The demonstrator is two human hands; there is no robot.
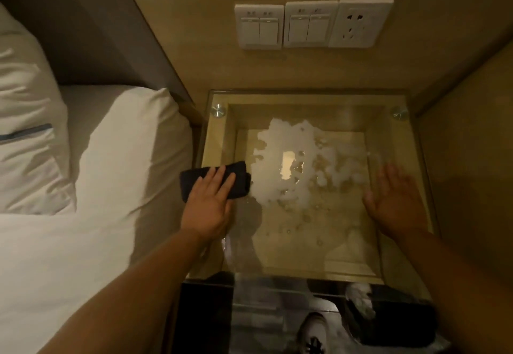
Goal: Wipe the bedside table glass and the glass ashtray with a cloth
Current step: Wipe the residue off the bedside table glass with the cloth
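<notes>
white pillow (pixel 133 142) on the left, right beside the table. left hand (pixel 209 201) lies flat, fingers straight, on a folded dark cloth (pixel 190 184) at the left edge of the glass (pixel 305 245). white foamy patch (pixel 288 137) mid-glass. right hand (pixel 397 209) is spread open over the right side. it's blurry, can't tell if it's touching.

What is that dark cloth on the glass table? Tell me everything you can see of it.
The cloth is small, dark, nearly black, and looks like soft fabric folded into a thick oblong pad. It lies flat on the glass tabletop, near its left edge. The left hand presses on it with straight fingers and covers its middle. Its right end reaches the edge of the whitish foamy wet patch spread over the glass.
</notes>
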